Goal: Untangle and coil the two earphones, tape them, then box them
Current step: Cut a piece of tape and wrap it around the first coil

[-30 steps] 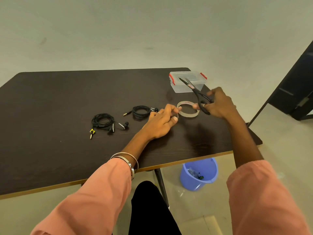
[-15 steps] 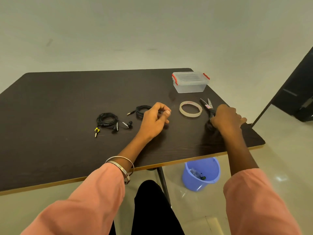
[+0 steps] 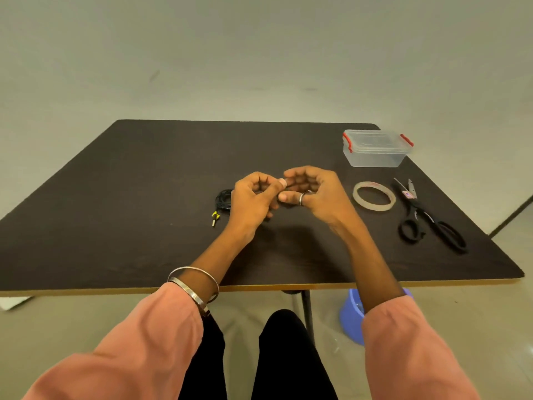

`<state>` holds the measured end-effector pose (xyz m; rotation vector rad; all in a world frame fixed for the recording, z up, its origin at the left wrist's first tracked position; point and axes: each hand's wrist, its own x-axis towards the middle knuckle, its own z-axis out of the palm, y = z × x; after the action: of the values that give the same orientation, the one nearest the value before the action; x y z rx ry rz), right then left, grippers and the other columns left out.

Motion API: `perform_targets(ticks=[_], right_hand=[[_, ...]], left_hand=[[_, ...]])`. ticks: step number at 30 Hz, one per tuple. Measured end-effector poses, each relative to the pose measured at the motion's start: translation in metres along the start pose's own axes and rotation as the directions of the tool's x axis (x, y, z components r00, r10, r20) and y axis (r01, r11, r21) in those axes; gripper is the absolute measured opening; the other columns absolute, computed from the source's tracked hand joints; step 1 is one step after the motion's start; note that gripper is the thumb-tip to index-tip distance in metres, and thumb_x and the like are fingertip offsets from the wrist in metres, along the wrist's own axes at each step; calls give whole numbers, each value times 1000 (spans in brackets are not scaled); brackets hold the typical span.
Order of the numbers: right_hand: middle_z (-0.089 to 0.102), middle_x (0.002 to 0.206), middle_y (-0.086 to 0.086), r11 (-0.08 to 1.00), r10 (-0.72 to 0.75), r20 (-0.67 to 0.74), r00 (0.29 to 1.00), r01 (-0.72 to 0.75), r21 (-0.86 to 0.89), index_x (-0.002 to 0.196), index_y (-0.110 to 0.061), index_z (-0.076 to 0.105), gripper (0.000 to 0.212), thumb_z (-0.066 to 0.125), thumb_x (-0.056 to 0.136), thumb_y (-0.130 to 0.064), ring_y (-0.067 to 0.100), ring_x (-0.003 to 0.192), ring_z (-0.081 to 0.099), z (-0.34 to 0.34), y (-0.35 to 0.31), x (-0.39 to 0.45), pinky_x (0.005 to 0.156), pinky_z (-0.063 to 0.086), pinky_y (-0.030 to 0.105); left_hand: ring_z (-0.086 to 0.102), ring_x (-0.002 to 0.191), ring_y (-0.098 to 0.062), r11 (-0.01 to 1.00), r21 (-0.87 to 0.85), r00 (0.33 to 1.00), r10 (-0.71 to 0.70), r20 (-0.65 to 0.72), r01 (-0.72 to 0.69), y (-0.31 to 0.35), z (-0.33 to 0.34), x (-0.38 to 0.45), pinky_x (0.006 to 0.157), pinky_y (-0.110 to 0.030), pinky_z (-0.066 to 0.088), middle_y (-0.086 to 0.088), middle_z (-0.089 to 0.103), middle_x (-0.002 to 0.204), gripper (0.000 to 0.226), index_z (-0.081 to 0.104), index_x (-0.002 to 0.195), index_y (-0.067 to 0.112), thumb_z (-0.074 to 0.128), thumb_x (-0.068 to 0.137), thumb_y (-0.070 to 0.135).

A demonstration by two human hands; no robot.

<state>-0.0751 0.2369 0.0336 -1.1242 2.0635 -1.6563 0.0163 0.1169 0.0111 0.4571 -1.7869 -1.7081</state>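
One coiled black earphone [image 3: 223,199] with a yellow plug lies on the dark table [image 3: 144,197], just left of my left hand [image 3: 253,199]. The second earphone is hidden behind my hands. My left hand and my right hand [image 3: 315,194] meet above the table's middle with fingers curled. Together they pinch a small pale strip of tape [image 3: 282,183] at the fingertips. The tape roll [image 3: 374,196] lies flat to the right of my right hand. The clear box [image 3: 376,148] with red clips stands closed at the far right corner.
Black scissors [image 3: 429,219] lie on the table right of the tape roll, near the right edge. A blue bucket [image 3: 352,316] stands on the floor under the table's front right. My legs are below the front edge.
My right hand set the scissors down on the table and came left to meet my left hand. My left hand lifted with the cut strip of tape.
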Motion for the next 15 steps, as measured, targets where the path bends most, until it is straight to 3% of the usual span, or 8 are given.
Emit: perform_targets(ticks=[5,8,15], right_hand=[[74,89,9,992,-60,-39,997,64,112,99,-5,72,24,77,77,-9,18,81,71,37,-7,18,64,55,24],[75,86,9,990,-68,-43,997,73,120,94,-10,74,13,74,81,-10,24,83,71,53,-11,30,72,57,36],[74,84,6,996,-75,43,996,73,56,92,-12,74,9,66,88,-11,20,81,69,81,-11,50,71,56,31]], left_hand=[[59,53,-13,995,99,997,-1,-71,8,6,-40,10,41,-24,42,-4,70,75,14,69,85,12,72,84,25],[57,52,-12,993,120,995,2,-101,10,7,-61,16,43,-24,41,-6,73,81,10,70,81,17,71,84,27],[57,53,-9,984,178,989,15,-148,12,6,-89,22,44,-14,40,-5,73,84,12,72,86,14,68,87,25]])
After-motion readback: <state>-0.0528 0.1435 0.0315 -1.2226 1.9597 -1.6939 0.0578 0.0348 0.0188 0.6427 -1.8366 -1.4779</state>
